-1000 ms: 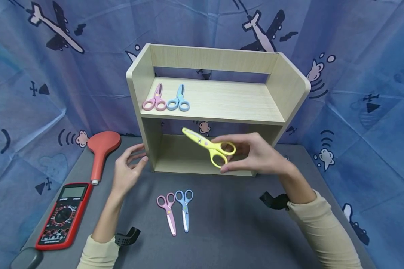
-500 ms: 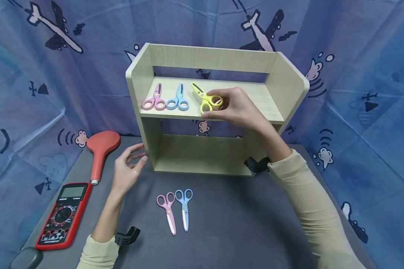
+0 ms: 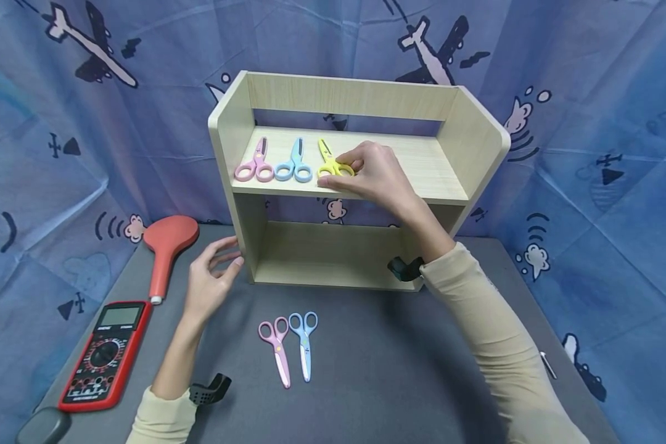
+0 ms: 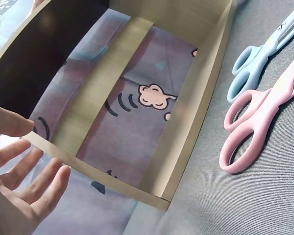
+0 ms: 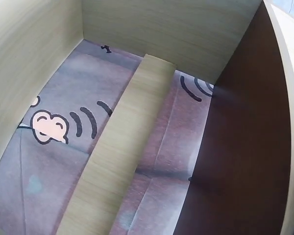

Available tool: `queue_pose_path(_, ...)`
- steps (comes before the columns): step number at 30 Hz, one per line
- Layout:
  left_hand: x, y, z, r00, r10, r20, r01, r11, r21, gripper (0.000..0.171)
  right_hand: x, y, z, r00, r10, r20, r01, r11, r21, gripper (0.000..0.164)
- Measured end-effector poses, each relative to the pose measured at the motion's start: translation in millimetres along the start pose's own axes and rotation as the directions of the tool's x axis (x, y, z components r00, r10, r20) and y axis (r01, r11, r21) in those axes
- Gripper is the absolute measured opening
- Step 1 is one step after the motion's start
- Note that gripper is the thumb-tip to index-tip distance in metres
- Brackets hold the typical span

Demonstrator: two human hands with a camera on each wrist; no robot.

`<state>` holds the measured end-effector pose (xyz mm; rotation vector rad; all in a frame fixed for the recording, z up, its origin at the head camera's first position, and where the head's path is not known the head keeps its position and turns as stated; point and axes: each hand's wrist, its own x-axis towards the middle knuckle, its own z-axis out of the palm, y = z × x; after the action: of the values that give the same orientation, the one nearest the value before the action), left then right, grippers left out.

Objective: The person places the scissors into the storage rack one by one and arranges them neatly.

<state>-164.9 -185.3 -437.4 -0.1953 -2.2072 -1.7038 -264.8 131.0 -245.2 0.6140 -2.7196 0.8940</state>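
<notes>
My right hand pinches the handles of yellow scissors on the upper board of a light wooden shelf. The blades point toward the back. To their left lie pink scissors and light blue scissors, also blades to the back. My left hand has its fingertips at the shelf's left side panel, fingers loosely bent and holding nothing. On the table in front lie another pink pair of scissors and a blue pair, handles toward the shelf. The right wrist view mostly shows the lower compartment.
A red multimeter and a red paddle-shaped object lie left of my left arm. A dark grey rounded thing sits at the lower left corner. A patterned blue curtain hangs behind the shelf.
My right hand has carried the yellow scissors up from in front of the lower compartment to the upper board, beside the light blue pair, turning their blades backward. The left hand has stayed still.
</notes>
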Motion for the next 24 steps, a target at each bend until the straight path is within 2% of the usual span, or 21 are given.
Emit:
queue_pose_path(7,0.2,-0.6,0.0,1.000,0.004,0.000,-0.004,1.000,0.006,0.044,-7.5,-2.6,-1.3,1.000,-0.025,-0.010,0.025,1.000,0.006,0.058)
queue_pose_path(13,0.7,-0.7,1.0,1.000,0.003,0.004,-0.004,1.000,0.007,0.044,-26.1,-1.6,-7.1,0.999,-0.030,-0.032,0.033,0.992,0.120,0.057)
queue_pose_path(20,0.4,-0.7,0.6,1.000,0.003,0.004,-0.003,1.000,0.002,0.044,-66.5,-0.2,-1.0,0.988,-0.132,-0.077,0.150,0.942,0.300,0.048)
queue_pose_path(24,0.6,-1.8,-0.3,1.000,0.003,-0.002,-0.003,1.000,-0.003,0.043,-92.9,5.3,18.9,0.977,-0.214,-0.020,0.206,0.905,0.373,0.044)
